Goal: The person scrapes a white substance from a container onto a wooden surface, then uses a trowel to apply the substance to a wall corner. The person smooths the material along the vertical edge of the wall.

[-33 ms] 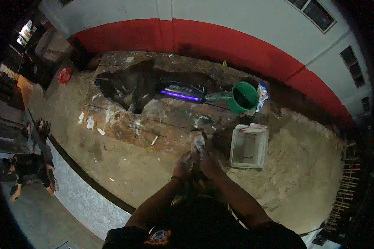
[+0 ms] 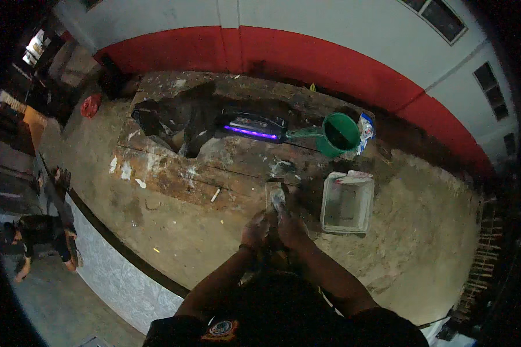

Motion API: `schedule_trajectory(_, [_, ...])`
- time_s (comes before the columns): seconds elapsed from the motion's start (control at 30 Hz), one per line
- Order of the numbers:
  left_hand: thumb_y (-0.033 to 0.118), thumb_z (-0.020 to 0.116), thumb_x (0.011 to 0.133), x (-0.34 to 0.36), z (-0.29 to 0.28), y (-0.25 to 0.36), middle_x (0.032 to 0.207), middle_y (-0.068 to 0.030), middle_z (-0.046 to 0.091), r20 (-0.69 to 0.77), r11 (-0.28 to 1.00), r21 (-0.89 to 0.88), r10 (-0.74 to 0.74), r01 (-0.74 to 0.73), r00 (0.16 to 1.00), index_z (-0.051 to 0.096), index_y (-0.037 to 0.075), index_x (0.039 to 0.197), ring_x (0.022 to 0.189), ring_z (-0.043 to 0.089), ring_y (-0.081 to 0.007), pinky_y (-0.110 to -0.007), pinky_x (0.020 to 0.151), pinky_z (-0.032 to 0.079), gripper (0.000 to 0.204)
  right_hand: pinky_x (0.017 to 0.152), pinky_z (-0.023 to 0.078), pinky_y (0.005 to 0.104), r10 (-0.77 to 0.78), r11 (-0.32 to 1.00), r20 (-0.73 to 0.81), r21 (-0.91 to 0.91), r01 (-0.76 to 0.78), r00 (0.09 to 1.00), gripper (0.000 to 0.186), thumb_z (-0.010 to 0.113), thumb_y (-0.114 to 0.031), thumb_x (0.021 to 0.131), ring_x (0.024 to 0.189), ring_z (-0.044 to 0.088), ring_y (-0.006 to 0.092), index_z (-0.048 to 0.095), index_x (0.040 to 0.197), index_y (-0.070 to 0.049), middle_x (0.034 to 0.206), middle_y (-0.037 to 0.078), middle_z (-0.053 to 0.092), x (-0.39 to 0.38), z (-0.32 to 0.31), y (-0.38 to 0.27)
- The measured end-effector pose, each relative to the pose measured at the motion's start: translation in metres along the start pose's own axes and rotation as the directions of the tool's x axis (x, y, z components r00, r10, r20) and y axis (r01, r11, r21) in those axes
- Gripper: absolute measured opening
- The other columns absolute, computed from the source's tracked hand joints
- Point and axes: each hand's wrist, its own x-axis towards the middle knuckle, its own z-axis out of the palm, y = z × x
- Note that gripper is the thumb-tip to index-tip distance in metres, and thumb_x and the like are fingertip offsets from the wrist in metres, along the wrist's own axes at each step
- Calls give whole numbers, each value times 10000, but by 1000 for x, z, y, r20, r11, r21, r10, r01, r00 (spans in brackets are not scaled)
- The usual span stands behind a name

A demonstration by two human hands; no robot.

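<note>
Both my hands are close together in front of my body, at the near edge of a worn wooden platform (image 2: 173, 182). My right hand (image 2: 293, 230) is closed around a narrow hand tool with a pale, whitish flat end (image 2: 278, 198); its exact kind is too blurred to tell. That pale end lies over a small flat rectangular piece (image 2: 268, 195), brownish, whose lower part is hidden by the hands. My left hand (image 2: 255, 230) is beside it, fingers curled closed; what they grip is hidden.
Right of my hands stands a pale rectangular tub (image 2: 326, 208) with whitish pieces on its far rim. Beyond are a green dipper (image 2: 340, 134), a blue-and-white packet (image 2: 366, 133), a black device with a purple light (image 2: 252, 132) and a black bag (image 2: 156, 118). A person (image 2: 43, 234) crouches far left.
</note>
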Motion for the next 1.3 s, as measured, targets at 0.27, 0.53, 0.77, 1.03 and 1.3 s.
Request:
schedule_trajectory(0.27, [235, 599, 947, 19, 17, -18, 1354, -149, 624, -84, 896, -443, -29, -11, 996, 595, 103, 1371, 1155, 640, -343, -413, 975, 525, 444, 997, 463, 550, 181, 766, -46, 633, -111, 982, 496, 503, -98, 959, 1142, 573, 503, 433, 1439, 5, 1277, 315, 573, -12, -66, -49])
schedule_trajectory(0.53, [284, 633, 961, 25, 28, -40, 1261, -90, 706, -23, 872, -466, -184, 152, 983, 581, 100, 1411, 1074, 696, -279, -384, 892, 553, 489, 913, 484, 590, 174, 903, 17, 396, -167, 985, 565, 460, -60, 965, 1108, 568, 536, 370, 1522, -80, 1281, 360, 532, 6, -55, -30])
schedule_trajectory(0.77, [349, 623, 944, 22, 25, -39, 1221, -153, 700, -83, 978, -205, -41, 23, 996, 544, 134, 1422, 1059, 688, -374, -471, 870, 559, 530, 872, 464, 636, -27, 996, -153, 77, 39, 988, 580, 493, -57, 945, 1142, 503, 560, 409, 1518, -89, 1317, 330, 514, -7, -34, -26])
schedule_trajectory(1.03, [317, 635, 932, 15, 4, -9, 1142, -166, 725, -220, 976, -203, 31, -76, 975, 577, 119, 1387, 981, 709, -368, -455, 847, 568, 500, 822, 519, 544, -264, 962, -309, -158, 225, 914, 641, 599, -71, 842, 992, 571, 487, 435, 1457, 5, 1213, 313, 562, -12, -20, -22])
schedule_trajectory(1.3, [245, 710, 928, 18, 13, -26, 1069, -144, 752, -115, 887, -461, -99, 35, 988, 636, -35, 1279, 902, 731, -191, -335, 801, 584, 455, 830, 527, 521, 166, 966, -324, 245, -87, 931, 452, 586, -85, 870, 954, 615, 434, 520, 1310, -6, 1103, 259, 617, -56, -90, 58])
